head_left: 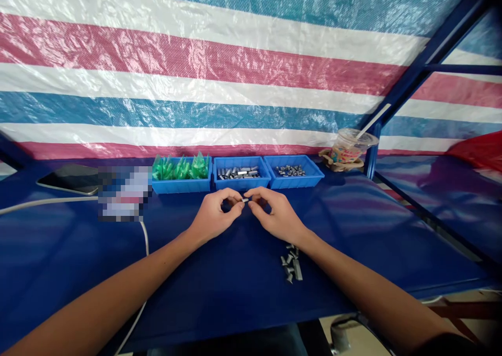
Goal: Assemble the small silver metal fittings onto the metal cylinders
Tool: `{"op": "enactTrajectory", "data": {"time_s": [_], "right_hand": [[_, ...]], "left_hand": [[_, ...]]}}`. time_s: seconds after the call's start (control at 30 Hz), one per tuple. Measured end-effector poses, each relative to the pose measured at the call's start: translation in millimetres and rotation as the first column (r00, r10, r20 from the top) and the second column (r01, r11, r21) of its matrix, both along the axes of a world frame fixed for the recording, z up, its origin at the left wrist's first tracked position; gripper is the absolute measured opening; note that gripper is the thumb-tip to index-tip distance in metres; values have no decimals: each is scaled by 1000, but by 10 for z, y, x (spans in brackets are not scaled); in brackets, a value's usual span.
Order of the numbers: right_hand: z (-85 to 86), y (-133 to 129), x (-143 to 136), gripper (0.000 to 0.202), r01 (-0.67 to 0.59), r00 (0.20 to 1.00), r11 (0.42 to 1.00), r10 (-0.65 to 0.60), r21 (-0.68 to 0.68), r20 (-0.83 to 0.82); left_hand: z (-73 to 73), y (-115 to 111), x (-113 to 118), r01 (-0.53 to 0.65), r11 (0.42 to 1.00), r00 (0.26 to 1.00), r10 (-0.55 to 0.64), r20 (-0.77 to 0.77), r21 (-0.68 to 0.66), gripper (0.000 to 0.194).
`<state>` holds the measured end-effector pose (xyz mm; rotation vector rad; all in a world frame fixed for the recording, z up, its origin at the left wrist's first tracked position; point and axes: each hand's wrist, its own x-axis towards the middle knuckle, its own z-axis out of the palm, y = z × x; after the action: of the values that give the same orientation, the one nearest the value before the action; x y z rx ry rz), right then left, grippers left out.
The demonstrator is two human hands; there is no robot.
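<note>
I'm working in what looks like an assembly workshop: striped tarpaulin (219,63) is filling the frame's top, parts bins (245,182) are lining my blue workbench (235,272) mid-frame.

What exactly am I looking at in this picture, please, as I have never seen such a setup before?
There is no machine: the left hand and right hand are a person's own bare ones. The single picture comes from a camera worn on the head, looking forward and down.

Between the fingers is a small, shiny, metal-looking piece; the left hand seems to pinch it, but whether the right also grips it is unclear.

On the glossy dark blue table, three blue plastic trays hold, left to right, pointed green pieces, short silvery bars and smaller grey metal parts. Loose grey metal pieces lie by the right forearm. A clear plastic cup stands at the far right.
</note>
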<state>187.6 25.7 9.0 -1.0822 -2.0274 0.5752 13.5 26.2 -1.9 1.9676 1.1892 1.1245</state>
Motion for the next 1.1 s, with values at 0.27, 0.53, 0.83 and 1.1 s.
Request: {"op": "enactTrajectory", "data": {"time_s": [0.27,0.53,0.83,1.1], "right_hand": [[44,5,-11,25,-44,997,965,26,-260,-71],[-24,13,-32,11,-100,976,977,60,-187,-207],[-69,15,-52,10,-60,985,997,52,-42,-167],[57,-145,-24,21,-170,928,974,108,148,357]], "left_hand": [[-25,-29,-3,-27,985,998,36,-53,170,10],[10,-31,-15,21,1000,998,-19,-59,21,22],[-44,-8,5,67,995,992,-57,-115,79,10],[-61,29,-16,-106,991,977,119,-176,80,23]]}}
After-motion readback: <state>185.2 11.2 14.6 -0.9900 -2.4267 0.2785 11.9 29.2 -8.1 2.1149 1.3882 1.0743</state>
